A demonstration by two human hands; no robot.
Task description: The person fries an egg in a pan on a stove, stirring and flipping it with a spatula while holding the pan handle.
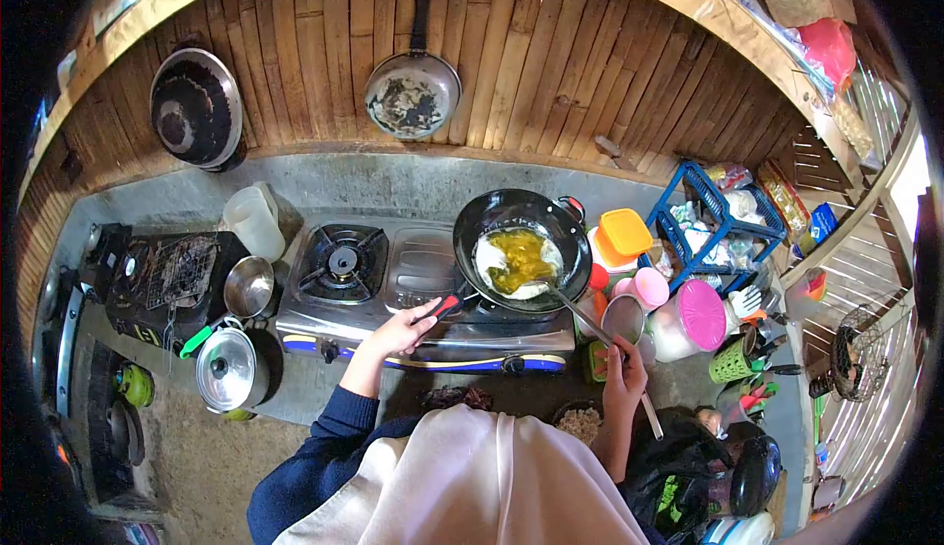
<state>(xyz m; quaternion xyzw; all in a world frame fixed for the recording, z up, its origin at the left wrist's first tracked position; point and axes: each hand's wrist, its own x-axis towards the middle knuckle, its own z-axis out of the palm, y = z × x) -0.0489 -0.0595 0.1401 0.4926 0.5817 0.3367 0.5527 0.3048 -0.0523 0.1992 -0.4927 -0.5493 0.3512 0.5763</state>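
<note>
My left hand (403, 329) grips the red and black handle of a black frying pan (482, 222), which sits tilted on the right burner of a steel two-burner gas stove (418, 274). In the pan lies a frying egg (519, 261), white at the edge with yellow spread across the middle. A long metal spatula (582, 316) is gripped in my right hand (623, 380); its blade reaches into the pan at the egg's right edge. My dark blue sleeve and a pale cloth fill the bottom of the view.
The left burner (342, 262) is bare. A white jug (254, 220), a steel bowl (249, 287) and a lidded pot (228, 368) stand left of the stove. Pink and orange lidded containers (678, 314) and a blue rack (718, 220) crowd the right. Two pans hang on the bamboo wall.
</note>
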